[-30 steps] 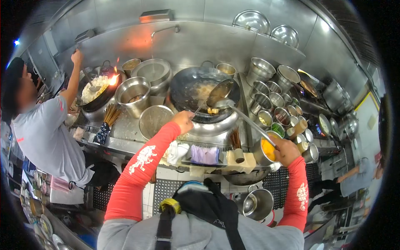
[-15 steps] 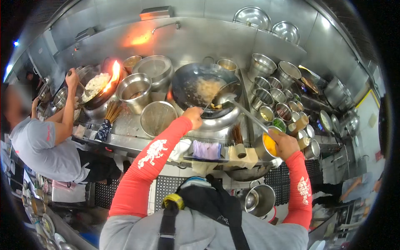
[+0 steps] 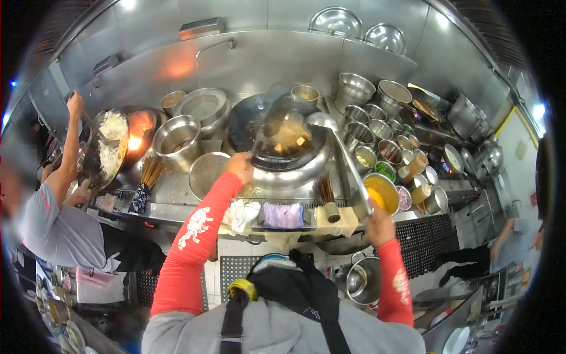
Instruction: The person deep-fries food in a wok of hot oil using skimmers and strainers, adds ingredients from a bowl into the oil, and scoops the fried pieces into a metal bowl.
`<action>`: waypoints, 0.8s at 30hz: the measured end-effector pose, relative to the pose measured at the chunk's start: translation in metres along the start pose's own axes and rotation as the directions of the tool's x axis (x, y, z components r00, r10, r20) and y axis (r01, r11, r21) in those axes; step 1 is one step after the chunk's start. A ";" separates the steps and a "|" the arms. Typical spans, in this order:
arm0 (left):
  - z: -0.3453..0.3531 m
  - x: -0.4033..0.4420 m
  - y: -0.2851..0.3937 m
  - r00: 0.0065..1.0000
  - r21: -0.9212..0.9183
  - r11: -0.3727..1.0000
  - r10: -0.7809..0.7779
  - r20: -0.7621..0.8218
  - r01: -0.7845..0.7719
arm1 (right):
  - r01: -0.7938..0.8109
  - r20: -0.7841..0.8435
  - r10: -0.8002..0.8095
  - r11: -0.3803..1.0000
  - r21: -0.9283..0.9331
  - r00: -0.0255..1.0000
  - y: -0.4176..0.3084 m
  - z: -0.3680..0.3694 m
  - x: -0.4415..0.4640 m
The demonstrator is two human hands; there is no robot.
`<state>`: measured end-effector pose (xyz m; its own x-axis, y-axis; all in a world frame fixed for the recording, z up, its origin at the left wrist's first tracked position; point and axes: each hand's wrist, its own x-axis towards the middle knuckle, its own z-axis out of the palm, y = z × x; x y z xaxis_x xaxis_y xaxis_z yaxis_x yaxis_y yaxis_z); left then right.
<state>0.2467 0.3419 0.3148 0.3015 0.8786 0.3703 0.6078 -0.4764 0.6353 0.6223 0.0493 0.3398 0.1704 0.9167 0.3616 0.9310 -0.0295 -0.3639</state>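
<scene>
My left hand (image 3: pixel 240 167) is closed around the thin handle of what looks like a strainer (image 3: pixel 263 131), its head blurred by motion over the wok. In my right hand (image 3: pixel 379 226) is the long handle of a steel ladle (image 3: pixel 349 158), whose bowl hangs near the wok's right rim. The dark wok (image 3: pixel 239 121) sits on a steel ring burner in front of me. Pale golden pieces of food (image 3: pixel 292 137) show in its middle, partly smeared. Just beyond my right hand stands a metal pot of something yellow (image 3: pixel 383 190).
Several steel containers (image 3: pixel 359 134) crowd the right side, with squeeze bottles (image 3: pixel 420 194). To the left stand a tall pot (image 3: pixel 177 141), a round sieve (image 3: pixel 206 172) and a bamboo brush (image 3: pixel 153 171). A co-worker (image 3: pixel 71 227) lifts a wok of white food (image 3: pixel 113 127) beside flames.
My left hand and the strainer have moved left. My right hand has come down and left, and the ladle's bowl now sits higher, at the wok's rim. The co-worker's wok has tilted.
</scene>
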 end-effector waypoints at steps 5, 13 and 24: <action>-0.056 0.029 -0.015 0.904 0.010 0.910 -0.412 0.116 0.414 | -0.260 0.009 0.272 0.907 0.330 0.962 -0.009 0.055 -0.098; -0.013 0.097 -0.035 0.652 -0.381 0.530 -0.598 0.466 0.758 | -0.451 0.100 0.450 0.801 0.393 0.887 0.005 0.094 -0.170; 0.011 0.089 0.050 0.751 -0.185 0.811 -0.392 0.532 0.555 | -0.371 0.043 0.369 0.916 0.149 0.928 0.047 0.140 -0.170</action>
<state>0.3119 0.3962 0.3720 0.3785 0.8642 -0.3316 0.5246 0.0948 0.8460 0.5916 -0.0524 0.1415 0.4879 0.8574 0.1640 0.7415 -0.3079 -0.5961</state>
